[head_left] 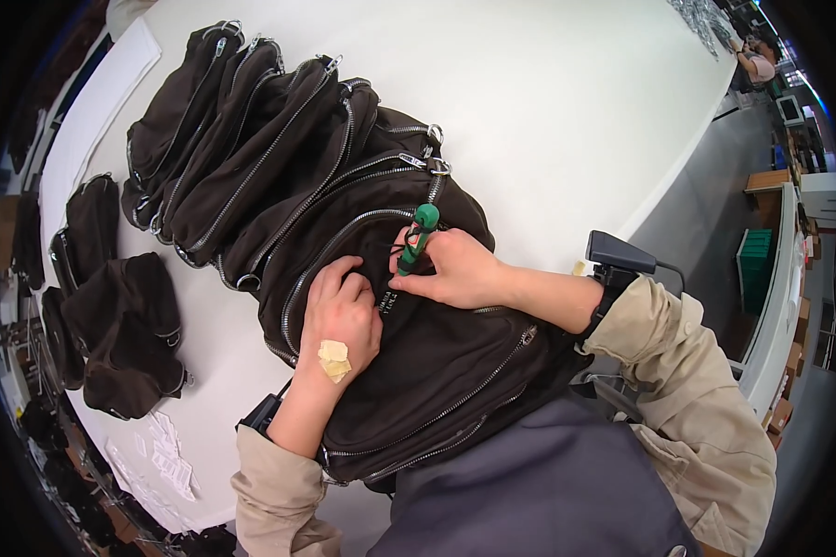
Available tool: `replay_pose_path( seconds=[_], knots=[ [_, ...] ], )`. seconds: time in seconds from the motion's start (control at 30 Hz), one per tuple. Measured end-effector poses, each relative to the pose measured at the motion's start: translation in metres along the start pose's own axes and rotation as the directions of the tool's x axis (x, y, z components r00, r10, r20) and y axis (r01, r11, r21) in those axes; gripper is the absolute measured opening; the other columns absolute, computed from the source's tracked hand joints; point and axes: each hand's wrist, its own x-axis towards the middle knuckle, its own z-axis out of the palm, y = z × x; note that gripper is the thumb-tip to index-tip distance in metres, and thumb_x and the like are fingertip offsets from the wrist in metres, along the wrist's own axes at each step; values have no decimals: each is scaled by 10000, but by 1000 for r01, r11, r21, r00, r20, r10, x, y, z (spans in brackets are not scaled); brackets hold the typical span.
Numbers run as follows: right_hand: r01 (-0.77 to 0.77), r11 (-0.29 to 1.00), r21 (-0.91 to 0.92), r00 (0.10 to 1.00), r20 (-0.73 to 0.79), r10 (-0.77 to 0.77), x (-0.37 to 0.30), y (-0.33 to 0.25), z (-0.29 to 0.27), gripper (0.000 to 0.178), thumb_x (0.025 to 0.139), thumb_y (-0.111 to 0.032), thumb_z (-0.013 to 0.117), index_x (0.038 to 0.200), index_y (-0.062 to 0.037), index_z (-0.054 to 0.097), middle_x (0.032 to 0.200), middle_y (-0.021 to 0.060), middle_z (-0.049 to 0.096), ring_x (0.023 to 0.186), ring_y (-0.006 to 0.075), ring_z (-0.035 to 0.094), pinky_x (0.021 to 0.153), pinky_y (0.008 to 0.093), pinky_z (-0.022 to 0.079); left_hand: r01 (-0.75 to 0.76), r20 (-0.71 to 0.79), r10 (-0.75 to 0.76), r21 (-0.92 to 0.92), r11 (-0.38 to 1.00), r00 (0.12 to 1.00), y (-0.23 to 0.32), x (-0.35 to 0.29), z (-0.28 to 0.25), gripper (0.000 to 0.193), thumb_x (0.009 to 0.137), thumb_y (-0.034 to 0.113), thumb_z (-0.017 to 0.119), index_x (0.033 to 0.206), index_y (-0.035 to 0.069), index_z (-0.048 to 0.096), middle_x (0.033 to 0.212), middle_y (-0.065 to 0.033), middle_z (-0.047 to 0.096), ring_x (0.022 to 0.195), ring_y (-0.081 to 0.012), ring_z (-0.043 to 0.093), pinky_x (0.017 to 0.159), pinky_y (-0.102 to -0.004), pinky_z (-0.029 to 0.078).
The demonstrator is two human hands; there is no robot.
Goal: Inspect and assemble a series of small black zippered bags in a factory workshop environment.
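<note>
A dark brown-black fabric bag [418, 390] with silver zippers lies before me at the near side of the table. My left hand [342, 311] rests on it, fingers bent and pressing into its cloth. My right hand [455, 267] grips a small green tool [422, 232] between thumb and fingers, with a thin black cord about it. Its exact kind I cannot make out. The tool's lower end points down at the bag, beside a small strip of metal lettering [386, 299]. The fingertips of the left hand are close to that strip.
Several similar dark bags [251, 139] lie overlapped in a row behind, toward the far left. Smaller dark pouches [121, 325] are piled at the left, with white paper slips [167, 455] near them. A green crate [754, 269] stands off to the right.
</note>
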Motion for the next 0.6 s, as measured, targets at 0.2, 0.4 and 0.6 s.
replay_pose_path(
  seconds=[0.2,0.4,0.6],
  knots=[
    [-11,1000,6,1000,12,11,0,3,0,228,837,-241,704,914,-33,653,975,83,638,905,294,629,829,364,492,-30,-54,24,-105,994,998,-6,-3,-3,96,664,-14,691,737,-2,630,923,-88,611,1155,-307,538,982,-444,429],
    [-15,1000,-26,1000,27,16,2,7,4,229,833,-243,705,905,-32,655,972,79,639,891,286,633,813,359,495,-21,-73,9,-161,987,997,-4,-5,-5,138,674,20,759,716,31,629,884,-69,631,1146,-301,558,967,-434,441],
    [-30,999,-35,999,25,31,1,4,2,231,833,-252,708,909,-39,658,977,78,640,892,292,632,808,364,494,-2,-117,-26,-234,972,993,-7,-10,-4,146,678,30,777,764,43,660,928,-61,649,1126,-280,572,960,-418,448]
  ],
)
